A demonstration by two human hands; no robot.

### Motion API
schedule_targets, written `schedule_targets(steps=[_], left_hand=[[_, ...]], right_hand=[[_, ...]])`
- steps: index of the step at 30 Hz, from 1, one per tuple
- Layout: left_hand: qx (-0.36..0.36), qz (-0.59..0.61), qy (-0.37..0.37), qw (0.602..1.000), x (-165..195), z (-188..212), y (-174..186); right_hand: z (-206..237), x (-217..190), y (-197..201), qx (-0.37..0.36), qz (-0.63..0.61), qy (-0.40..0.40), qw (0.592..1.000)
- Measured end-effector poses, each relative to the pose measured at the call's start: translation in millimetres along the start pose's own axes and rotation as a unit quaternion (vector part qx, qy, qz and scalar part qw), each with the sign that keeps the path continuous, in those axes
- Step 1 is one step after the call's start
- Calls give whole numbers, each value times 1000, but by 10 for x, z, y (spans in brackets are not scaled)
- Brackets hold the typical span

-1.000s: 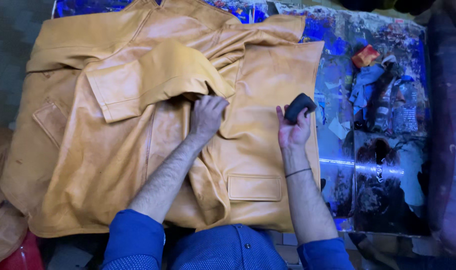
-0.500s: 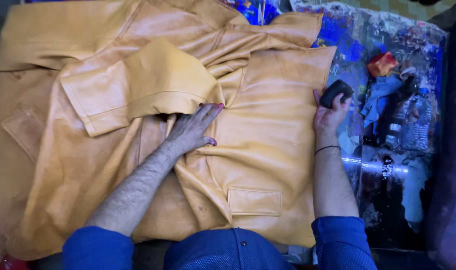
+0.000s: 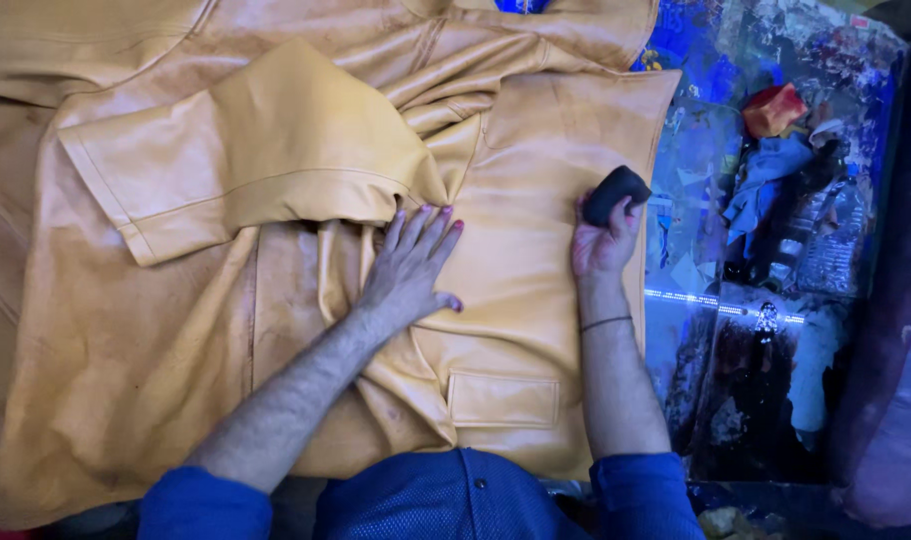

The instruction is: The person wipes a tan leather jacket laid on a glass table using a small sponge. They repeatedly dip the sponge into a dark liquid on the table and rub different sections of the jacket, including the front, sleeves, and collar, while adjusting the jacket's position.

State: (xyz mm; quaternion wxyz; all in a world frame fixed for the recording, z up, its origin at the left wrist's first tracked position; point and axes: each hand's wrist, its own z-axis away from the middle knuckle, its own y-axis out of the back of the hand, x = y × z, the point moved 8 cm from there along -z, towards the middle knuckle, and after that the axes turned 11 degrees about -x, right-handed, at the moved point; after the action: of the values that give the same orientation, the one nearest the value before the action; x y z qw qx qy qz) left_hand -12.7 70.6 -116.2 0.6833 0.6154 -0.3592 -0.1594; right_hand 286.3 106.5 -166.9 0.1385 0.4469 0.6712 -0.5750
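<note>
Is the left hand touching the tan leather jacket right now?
Touching. The head view shows the left hand lying flat, fingers spread, on the tan leather jacket with no gap.

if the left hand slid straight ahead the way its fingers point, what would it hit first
Most likely the folded sleeve of the tan leather jacket. The left hand lies flat with its fingertips at the sleeve's lower edge, though whether they already touch it is unclear.

Left hand flatter, further onto jacket
</note>
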Motion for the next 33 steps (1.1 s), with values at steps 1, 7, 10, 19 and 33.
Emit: schedule_targets(steps=[1,7,10,19,33], left_hand=[[5,-3,23,1000,-59,55,-3],[-35,10,99,994,-143,289,-183],[-42,14,103,994,-155,291,-203],[-29,20,95,995,-169,314,-171],[-21,81,81,993,-223,315,-223]], right_hand=[[16,-52,9,-17,4,9,1000],[413,68,-23,-35,192,-100,976],[545,160,-330,-152,365,-127,910],[885,270,-1102,-312,589,-41,745],[361,374,-1006,-183,618,-10,764]])
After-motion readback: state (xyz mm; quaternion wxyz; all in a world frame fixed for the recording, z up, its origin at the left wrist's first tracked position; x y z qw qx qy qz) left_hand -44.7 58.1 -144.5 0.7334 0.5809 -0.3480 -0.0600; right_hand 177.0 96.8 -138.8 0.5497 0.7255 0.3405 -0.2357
